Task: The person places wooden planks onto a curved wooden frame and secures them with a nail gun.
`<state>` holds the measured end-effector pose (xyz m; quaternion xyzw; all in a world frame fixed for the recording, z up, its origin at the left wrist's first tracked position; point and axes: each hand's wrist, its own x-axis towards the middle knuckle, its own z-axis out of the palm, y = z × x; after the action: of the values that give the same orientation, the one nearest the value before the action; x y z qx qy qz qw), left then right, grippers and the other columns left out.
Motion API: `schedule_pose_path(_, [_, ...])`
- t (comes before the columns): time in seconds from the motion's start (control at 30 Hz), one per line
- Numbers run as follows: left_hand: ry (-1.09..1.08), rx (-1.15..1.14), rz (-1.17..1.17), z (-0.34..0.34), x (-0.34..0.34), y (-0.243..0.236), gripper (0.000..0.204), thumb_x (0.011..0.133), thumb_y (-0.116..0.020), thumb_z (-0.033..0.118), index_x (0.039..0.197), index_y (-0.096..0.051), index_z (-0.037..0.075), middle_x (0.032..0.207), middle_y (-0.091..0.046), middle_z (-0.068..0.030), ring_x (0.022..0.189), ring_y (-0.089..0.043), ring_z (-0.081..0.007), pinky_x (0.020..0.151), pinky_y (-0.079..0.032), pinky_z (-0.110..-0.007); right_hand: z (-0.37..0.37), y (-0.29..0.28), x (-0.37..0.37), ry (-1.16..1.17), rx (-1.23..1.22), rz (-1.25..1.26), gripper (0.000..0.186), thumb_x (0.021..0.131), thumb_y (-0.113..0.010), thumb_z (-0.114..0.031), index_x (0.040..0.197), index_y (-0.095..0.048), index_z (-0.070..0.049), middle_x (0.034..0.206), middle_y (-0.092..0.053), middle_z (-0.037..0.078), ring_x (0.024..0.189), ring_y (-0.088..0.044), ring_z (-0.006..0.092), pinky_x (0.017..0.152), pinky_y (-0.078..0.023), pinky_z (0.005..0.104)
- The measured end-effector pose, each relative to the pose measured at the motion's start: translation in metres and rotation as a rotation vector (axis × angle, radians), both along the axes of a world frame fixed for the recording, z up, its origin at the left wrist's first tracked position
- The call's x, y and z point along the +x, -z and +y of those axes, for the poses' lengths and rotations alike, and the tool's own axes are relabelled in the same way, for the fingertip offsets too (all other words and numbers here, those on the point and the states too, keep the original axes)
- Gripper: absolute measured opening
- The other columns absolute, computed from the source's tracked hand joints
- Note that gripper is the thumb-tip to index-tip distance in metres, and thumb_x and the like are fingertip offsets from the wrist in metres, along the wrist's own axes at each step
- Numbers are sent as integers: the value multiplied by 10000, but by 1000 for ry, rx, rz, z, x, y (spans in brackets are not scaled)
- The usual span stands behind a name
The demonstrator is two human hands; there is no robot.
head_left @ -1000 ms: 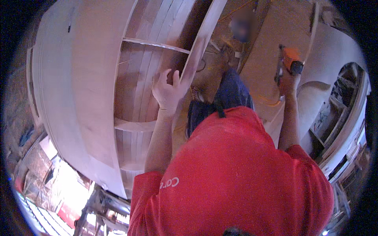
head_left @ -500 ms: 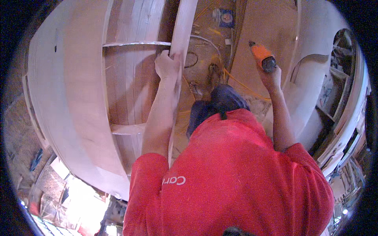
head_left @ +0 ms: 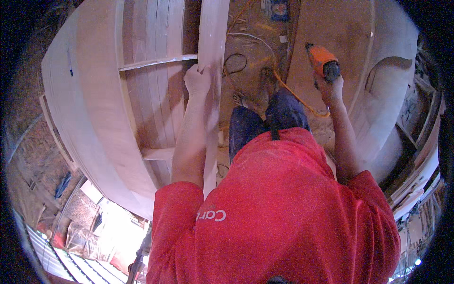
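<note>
My left hand (head_left: 197,80) is closed on the inner edge of a long pale wooden board (head_left: 213,45), its fingertips mostly hidden from view. Beside it, a thin crosspiece (head_left: 156,62) runs over a recess lined with wooden planks (head_left: 158,99). Out to the right, my right hand (head_left: 332,89) grips an orange power drill (head_left: 322,57) with a black rear end. The drill's dark tip points forward and a little left, apart from any surface I can make out. Its handle is largely covered by my fingers.
An orange cord (head_left: 302,103) runs over the dusty floor and ends near my right wrist. A dark loop of cable (head_left: 235,63) lies between the wooden structures. A blue packet (head_left: 279,10) sits at the far end. Curved pale panelling (head_left: 97,94) stands at the left.
My view has shifted a little, so the board and my left hand appear slightly further left. The drill appears slightly further right and is still in my right hand.
</note>
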<state>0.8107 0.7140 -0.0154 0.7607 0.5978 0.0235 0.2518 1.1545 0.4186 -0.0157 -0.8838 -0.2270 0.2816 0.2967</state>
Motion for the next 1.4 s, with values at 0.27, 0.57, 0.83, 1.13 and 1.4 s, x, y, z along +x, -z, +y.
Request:
schedule_pose_path(0.27, [94, 92, -101, -7, 8, 7, 343, 881, -692, 308, 829, -651, -29, 867, -671, -273, 875, -655, -472, 767, -507, -525, 3, 8, -10, -66, 85, 11, 286, 859, -782, -275, 1029, -732, -51, 973, -758, 132, 915, -731, 272, 814, -555, 378])
schedule_pose_path(0.57, [92, 54, -21, -9, -5, 23, 363, 932, -638, 354, 968, -597, -4, 970, -655, -262, 958, -626, -473, 823, -486, -552, 109, -27, -89, -74, 459, 589, 361, 860, -793, -167, 1190, -681, -74, 899, -700, 27, 684, -623, 119, 579, -516, 297])
schedule_pose_path(0.83, [114, 40, -16, -8, 2, 19, 375, 929, -631, 374, 960, -598, 2, 948, -650, -267, 949, -629, -476, 821, -490, -547, 147, 15, -163, -24, 542, 972, 301, 867, -788, -142, 1157, -720, -98, 896, -692, -33, 649, -572, 72, 503, -422, 259])
schedule_pose_path(1.13, [194, 111, -36, -2, -13, 34, 342, 927, -633, 318, 940, -575, -19, 936, -641, -278, 909, -627, -484, 782, -492, -545, 158, 21, -187, -45, 550, 967, 418, 836, -798, -98, 1234, -676, -64, 1192, -710, 40, 1101, -653, 173, 999, -496, 343])
schedule_pose_path(1.4, [271, 197, -13, 0, -18, 42, 307, 917, -639, 273, 935, -571, -26, 934, -638, -284, 915, -623, -490, 791, -489, -553, 163, 13, -188, -23, 555, 974, 372, 874, -774, -107, 1235, -689, -137, 896, -664, -27, 649, -508, 85, 581, -398, 268])
